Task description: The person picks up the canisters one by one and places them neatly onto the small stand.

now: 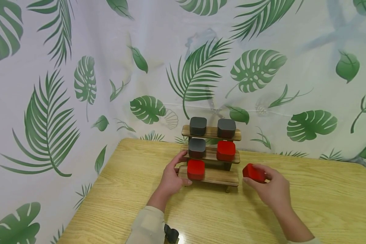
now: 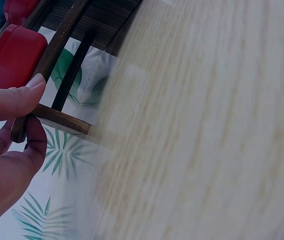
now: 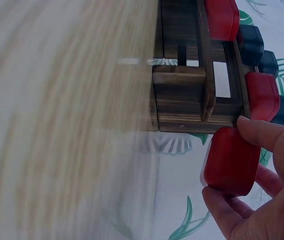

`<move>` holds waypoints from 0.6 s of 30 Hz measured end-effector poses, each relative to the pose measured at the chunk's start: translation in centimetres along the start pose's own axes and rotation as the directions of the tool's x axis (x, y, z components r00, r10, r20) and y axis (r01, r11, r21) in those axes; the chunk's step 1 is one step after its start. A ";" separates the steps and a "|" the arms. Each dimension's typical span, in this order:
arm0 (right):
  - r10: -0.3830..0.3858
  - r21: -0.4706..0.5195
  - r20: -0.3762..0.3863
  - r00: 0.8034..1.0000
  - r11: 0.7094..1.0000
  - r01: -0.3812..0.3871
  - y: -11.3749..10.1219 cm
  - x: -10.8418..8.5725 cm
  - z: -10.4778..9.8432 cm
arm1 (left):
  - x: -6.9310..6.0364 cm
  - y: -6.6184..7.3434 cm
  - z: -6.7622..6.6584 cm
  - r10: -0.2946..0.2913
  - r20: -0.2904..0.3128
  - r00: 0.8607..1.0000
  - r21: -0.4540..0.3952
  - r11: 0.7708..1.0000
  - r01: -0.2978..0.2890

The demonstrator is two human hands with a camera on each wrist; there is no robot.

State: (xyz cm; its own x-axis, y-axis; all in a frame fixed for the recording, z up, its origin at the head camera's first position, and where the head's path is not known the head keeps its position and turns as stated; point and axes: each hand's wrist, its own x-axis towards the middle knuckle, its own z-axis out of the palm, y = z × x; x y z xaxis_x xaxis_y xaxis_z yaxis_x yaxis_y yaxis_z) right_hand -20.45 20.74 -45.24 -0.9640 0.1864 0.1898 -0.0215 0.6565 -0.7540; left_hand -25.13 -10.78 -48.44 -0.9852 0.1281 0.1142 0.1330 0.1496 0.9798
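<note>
A three-step wooden display stand [image 1: 218, 175] stands on the table against the wall cloth. My left hand [image 1: 170, 181] grips the left end of its lowest step, thumb on top and fingers curled beneath, as the left wrist view shows. Beside that thumb sits a red rounded box [image 1: 196, 169]. My right hand [image 1: 274, 186] pinches another red rounded box [image 3: 231, 162] between thumb and fingers, just right of the stand and apart from it. On the middle step are a dark grey box [image 1: 197, 148] at left and a red box [image 1: 226, 150] at right.
Two more dark grey boxes, one at left [image 1: 198, 126] and one at right [image 1: 226, 128], sit on the top step. A leaf-printed cloth [image 1: 109, 67] hangs behind the wooden table [image 1: 323, 193]. A small black object [image 1: 171, 234] lies by the left sleeve.
</note>
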 end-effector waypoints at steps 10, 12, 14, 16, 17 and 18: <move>-0.007 0.006 0.019 1.000 1.000 0.007 -0.6 -0.3 0.6 | -0.1 0.1 0.0 -0.012 0.006 1.000 -0.009 1.000 0.012; -0.013 0.006 0.019 1.000 1.000 0.013 -0.8 -0.4 0.7 | -0.1 0.2 0.0 -0.010 0.008 1.000 -0.011 1.000 0.010; -0.018 0.007 0.020 1.000 1.000 0.018 -0.9 -0.4 0.8 | -0.1 0.2 0.0 -0.005 0.008 1.000 -0.009 1.000 0.005; -0.021 0.006 0.023 1.000 1.000 0.021 -1.0 -0.5 0.9 | -0.1 0.2 0.0 -0.006 0.007 1.000 -0.009 1.000 0.006; -0.024 0.003 0.026 0.999 1.000 0.024 -1.1 -0.5 1.0 | -0.1 0.2 0.0 -0.006 0.007 1.000 -0.010 1.000 0.006; -0.026 0.002 0.030 0.999 1.000 0.026 -1.1 -0.6 1.1 | 0.0 0.2 0.0 -0.006 0.007 1.000 -0.012 1.000 0.006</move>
State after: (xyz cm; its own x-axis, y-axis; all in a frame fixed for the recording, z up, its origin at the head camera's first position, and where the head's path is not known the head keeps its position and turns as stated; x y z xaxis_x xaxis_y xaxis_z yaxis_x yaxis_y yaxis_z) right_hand -20.17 19.11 -45.17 -0.9707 0.1471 0.1900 -0.0468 0.6599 -0.7499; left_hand -25.07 -10.79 -48.26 -0.9852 0.1340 0.1073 0.1259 0.1388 0.9823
